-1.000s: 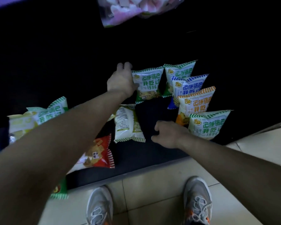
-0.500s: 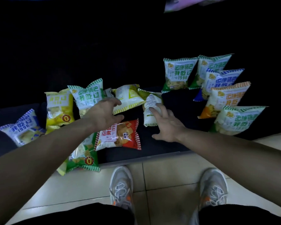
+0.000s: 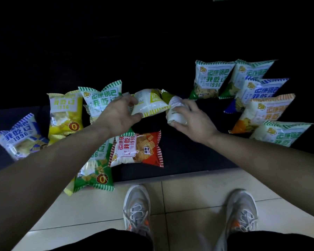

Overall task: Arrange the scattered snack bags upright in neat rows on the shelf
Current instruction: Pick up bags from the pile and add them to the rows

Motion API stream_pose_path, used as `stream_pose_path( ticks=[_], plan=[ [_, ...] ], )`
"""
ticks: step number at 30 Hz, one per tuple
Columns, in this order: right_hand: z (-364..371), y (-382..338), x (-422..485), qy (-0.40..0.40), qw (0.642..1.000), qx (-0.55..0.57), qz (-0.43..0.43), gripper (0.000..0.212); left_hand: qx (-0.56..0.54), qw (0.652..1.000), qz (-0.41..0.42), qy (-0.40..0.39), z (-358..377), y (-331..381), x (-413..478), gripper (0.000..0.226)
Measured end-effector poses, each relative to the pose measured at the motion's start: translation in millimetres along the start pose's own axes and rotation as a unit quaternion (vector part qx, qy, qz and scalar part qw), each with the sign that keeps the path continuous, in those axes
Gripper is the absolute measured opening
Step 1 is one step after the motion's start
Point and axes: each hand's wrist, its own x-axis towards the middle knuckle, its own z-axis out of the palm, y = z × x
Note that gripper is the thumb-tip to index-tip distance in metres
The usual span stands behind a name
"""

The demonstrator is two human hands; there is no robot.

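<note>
The low dark shelf [image 3: 188, 156] before me carries on its right side a row of five upright bags [image 3: 259, 113]. On the left, a blue bag [image 3: 16, 136], a yellow bag [image 3: 65, 111] and a leaning green bag [image 3: 101, 95] sit in disorder. A red bag [image 3: 136, 149] lies flat, a front green bag [image 3: 94, 176] hangs over the edge, and in the middle a lime-striped bag [image 3: 150, 104] touches a crumpled white bag [image 3: 174, 113].
</note>
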Motion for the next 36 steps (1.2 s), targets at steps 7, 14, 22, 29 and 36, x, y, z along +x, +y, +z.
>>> stream_pose_path(
  ticks=[7, 14, 22, 29, 36],
  plan=[
    [-45.7, 8.1, -12.1, 0.028, 0.997, 0.067, 0.009, 0.04, -0.008, 1.0, 0.002, -0.007, -5.5, 19.8, -12.1, 0.048],
    [-63.0, 20.6, -35.5, 0.027, 0.989, 0.131, 0.065, 0.036, -0.04, 0.999, -0.012, 0.002, 2.6, 36.6, -3.4, 0.044],
    [-54.9, 24.7, -7.5, 0.066, 0.982, 0.116, 0.132, 0.075, -0.035, 0.999, 0.006, -0.012, 21.1, 48.2, 6.2, 0.045],
    [-53.8, 16.9, 3.1, -0.001, 0.992, 0.084, 0.097, 0.117, -0.028, 0.999, 0.021, -0.016, 20.7, 44.9, 5.0, 0.046],
    [-111.5, 2.0, -35.1, -0.067, 0.993, 0.055, 0.076, 0.086, -0.052, 0.994, 0.097, -0.003, -0.7, 68.3, -5.5, 0.067]
  ],
)
